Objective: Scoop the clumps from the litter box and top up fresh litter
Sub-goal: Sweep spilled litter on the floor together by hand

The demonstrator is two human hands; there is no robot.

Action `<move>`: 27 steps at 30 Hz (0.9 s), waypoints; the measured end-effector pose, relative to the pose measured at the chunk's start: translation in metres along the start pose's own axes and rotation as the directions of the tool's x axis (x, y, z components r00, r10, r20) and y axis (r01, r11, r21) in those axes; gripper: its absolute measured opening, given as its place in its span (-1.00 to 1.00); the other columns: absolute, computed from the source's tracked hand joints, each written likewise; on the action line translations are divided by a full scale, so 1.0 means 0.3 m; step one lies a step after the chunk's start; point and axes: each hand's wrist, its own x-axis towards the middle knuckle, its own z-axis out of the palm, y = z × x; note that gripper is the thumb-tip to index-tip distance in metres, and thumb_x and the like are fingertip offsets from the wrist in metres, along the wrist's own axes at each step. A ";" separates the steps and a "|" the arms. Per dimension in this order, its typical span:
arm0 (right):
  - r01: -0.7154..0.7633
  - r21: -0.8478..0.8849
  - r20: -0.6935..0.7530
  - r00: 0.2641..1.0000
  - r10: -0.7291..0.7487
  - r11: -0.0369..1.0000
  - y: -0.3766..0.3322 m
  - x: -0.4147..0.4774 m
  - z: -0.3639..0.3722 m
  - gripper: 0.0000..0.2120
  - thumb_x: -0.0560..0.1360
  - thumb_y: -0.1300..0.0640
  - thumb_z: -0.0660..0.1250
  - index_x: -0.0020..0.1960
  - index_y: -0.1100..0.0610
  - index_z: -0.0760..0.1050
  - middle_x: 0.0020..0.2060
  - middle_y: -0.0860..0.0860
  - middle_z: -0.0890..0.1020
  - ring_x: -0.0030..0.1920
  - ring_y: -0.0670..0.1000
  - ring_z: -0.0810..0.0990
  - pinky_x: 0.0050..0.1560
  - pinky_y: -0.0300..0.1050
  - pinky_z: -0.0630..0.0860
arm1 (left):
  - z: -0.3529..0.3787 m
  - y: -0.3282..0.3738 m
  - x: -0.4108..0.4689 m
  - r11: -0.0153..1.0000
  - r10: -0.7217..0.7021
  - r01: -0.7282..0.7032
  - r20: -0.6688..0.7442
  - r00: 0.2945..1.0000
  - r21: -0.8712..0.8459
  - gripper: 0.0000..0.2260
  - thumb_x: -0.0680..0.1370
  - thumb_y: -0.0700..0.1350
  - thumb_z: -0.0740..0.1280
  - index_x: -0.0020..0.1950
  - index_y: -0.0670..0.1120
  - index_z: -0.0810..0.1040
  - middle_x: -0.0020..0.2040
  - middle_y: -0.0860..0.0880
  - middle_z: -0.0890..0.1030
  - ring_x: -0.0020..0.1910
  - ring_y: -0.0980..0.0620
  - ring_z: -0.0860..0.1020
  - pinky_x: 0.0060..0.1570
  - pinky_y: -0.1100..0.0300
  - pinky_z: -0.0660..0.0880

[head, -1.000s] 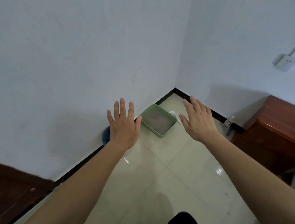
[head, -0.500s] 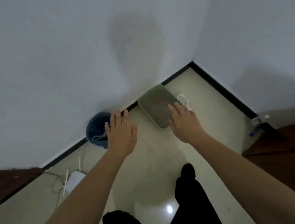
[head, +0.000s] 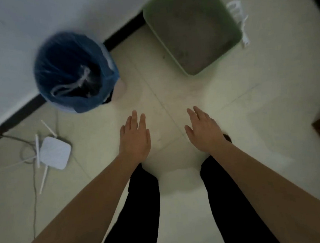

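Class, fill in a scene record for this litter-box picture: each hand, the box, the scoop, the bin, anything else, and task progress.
Left hand: open, palm down, holds nothing
Right hand: open, holds nothing
Litter box: green, grey litter inside, on the floor by the wall
Scoop: white, beside the box's right side
Bin: blue liner, left of the box
Router: white, on the floor, cabled
Progress: scooping not yet begun

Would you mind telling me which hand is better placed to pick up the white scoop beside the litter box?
Right, most likely. The scoop lies right of the litter box, ahead of the right hand, which is open and empty. The left hand is nearer the bin.
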 end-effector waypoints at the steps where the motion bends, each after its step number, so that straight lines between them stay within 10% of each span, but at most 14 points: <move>1: 0.007 -0.016 0.023 1.000 -0.006 1.000 0.015 0.051 0.104 -0.38 0.66 -0.08 0.08 0.61 0.14 -0.03 0.59 0.16 0.03 0.55 0.17 0.13 0.47 0.10 0.21 | 0.091 -0.023 0.057 1.000 -0.013 0.013 0.012 1.000 -0.012 -0.49 0.69 0.01 -0.05 0.61 -0.07 -0.09 0.61 -0.13 -0.11 0.57 -0.11 -0.01 0.51 -0.06 0.06; 10: 0.162 -0.033 -0.012 0.987 -0.163 0.986 0.113 0.484 0.719 -0.28 0.65 -0.18 0.00 0.61 0.22 -0.16 0.60 0.17 -0.15 0.59 0.15 -0.17 0.58 0.11 -0.05 | 0.672 -0.212 0.546 0.996 0.022 -0.027 -0.058 0.998 -0.084 -0.51 0.68 -0.06 -0.01 0.59 -0.15 0.03 0.60 -0.17 0.00 0.58 -0.14 -0.01 0.52 -0.07 0.05; 19: 0.221 -0.140 -0.431 0.864 -0.260 0.965 0.106 1.257 0.446 -0.29 0.63 -0.16 0.09 0.59 0.25 0.01 0.59 0.22 0.01 0.58 0.20 -0.02 0.55 0.06 -0.04 | 0.704 -0.263 1.059 0.988 0.024 -0.096 -0.483 0.875 -0.124 -0.53 0.61 -0.02 0.05 0.48 -0.18 0.31 0.52 -0.20 0.28 0.46 -0.17 0.25 0.37 -0.11 0.19; 24: 0.170 -0.220 -0.361 0.900 -0.243 0.960 0.064 1.469 0.343 -0.33 0.67 -0.19 -0.07 0.61 0.22 -0.06 0.60 0.15 0.00 0.59 0.12 -0.06 0.56 -0.02 -0.10 | 0.725 -0.289 1.146 0.990 0.009 -0.101 -0.654 0.756 -0.103 -0.63 0.61 -0.04 0.12 0.33 -0.15 0.49 0.38 -0.11 0.47 0.24 -0.13 0.35 0.20 -0.03 0.24; 27: 0.165 -0.224 -0.315 0.920 -0.232 0.960 0.059 1.393 0.392 -0.33 0.67 -0.16 -0.07 0.58 0.30 0.02 0.58 0.21 0.05 0.59 0.15 0.00 0.57 -0.03 -0.04 | 0.726 -0.290 1.108 0.989 0.032 -0.110 -0.595 0.803 -0.095 -0.59 0.62 -0.02 0.07 0.39 -0.16 0.45 0.43 -0.12 0.43 0.32 -0.13 0.34 0.24 -0.03 0.21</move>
